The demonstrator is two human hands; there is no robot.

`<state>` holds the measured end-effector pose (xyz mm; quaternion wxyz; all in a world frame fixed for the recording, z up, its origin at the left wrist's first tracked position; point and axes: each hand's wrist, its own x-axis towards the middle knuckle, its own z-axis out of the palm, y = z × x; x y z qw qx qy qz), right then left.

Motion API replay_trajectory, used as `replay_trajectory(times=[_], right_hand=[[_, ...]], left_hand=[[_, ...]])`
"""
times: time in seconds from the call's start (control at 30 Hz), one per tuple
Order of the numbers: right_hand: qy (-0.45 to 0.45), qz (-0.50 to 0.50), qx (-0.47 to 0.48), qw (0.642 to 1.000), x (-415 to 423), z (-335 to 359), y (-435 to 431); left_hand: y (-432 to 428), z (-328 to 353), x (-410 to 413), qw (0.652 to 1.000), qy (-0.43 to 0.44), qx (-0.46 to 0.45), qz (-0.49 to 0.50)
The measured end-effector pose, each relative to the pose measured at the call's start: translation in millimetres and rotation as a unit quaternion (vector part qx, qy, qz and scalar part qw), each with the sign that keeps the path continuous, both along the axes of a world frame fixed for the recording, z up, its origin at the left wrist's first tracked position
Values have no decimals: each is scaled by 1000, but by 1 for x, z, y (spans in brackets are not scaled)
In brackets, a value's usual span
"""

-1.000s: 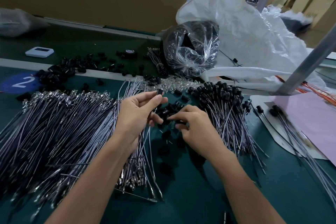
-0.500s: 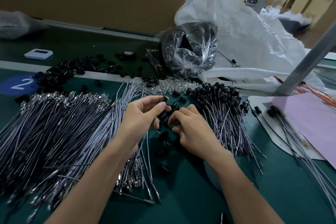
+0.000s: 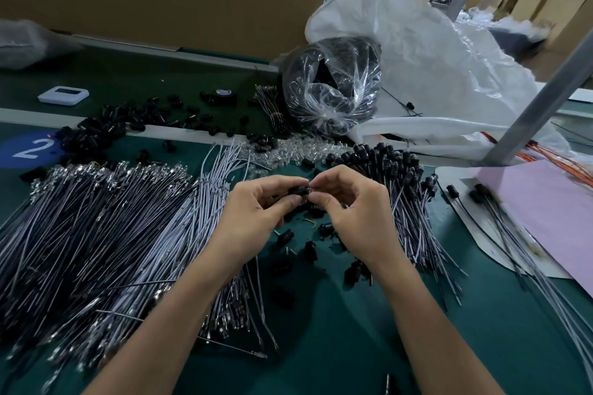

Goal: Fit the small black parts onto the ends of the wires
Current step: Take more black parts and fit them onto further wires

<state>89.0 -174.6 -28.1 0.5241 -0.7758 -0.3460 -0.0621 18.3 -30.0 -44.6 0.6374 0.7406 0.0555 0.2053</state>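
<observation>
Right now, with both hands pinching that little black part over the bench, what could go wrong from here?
1. The black part is pinched only at the fingertips of the left hand and right hand; if it slips, it would likely land among the loose black parts below and be hard to tell apart.
2. The left forearm lies over the uncapped wires, so pulling back might drag some out of the pile.

My table [image 3: 337, 346] is dark green; wires [image 3: 96, 234] at left grey-white, parts [image 3: 298, 191] black, a blue disc [image 3: 27, 151] with white "2", pink sheet [image 3: 545, 202] at right.
</observation>
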Motion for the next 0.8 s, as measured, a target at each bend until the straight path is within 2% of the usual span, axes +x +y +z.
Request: replay_trajectory(times=[0.23,0.57,0.8], right_hand=[[-10,5,-31,999,3,-1,-3],[69,78,-35,994,10,0,-16],[89,111,-64,988,12,-1,-20]], left_hand=[[0,-3,0,1000,8,23,4],[5,-2,-5,994,6,81,-67],[7,-5,-5,986,36,127,-101]])
